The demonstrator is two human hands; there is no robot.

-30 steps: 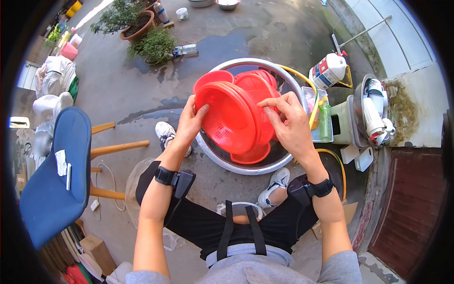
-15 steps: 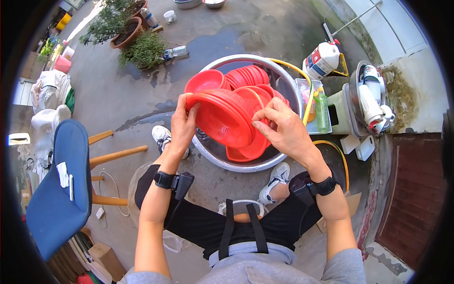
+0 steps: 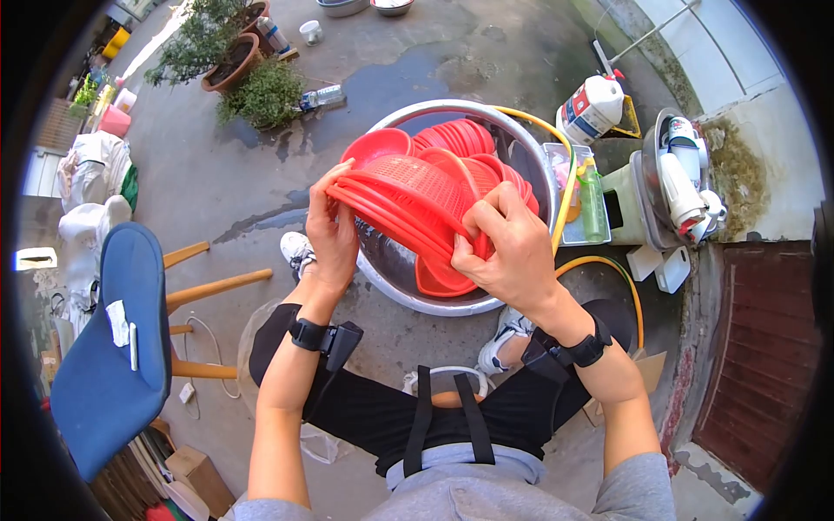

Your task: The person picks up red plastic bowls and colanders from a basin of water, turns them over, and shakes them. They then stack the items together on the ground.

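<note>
A nested stack of red plastic baskets [image 3: 404,187] is tilted in my two hands above a large metal basin [image 3: 375,282]. My left hand [image 3: 332,230] grips the rims at the stack's left end, fingers behind and thumb on the near side. At the right end my right hand [image 3: 506,247] pinches the rims between thumb and bent fingers. The perforated outside of the top basket faces up, and the rims point toward me. More red baskets [image 3: 453,137] lie in the basin behind the stack, some on their sides in a row.
A yellow hose [image 3: 569,191] runs along the basin's right side. Beyond it are a clear tray with a green bottle [image 3: 592,204], a white jug [image 3: 592,108] and a tub of bottles [image 3: 682,187]. To the left stands a blue chair [image 3: 113,339]; potted plants [image 3: 261,95] stand farther back.
The basket stack has been tipped over, so its open insides no longer face me and the perforated outside shows. My right hand has come slightly nearer and lower along the rims.
</note>
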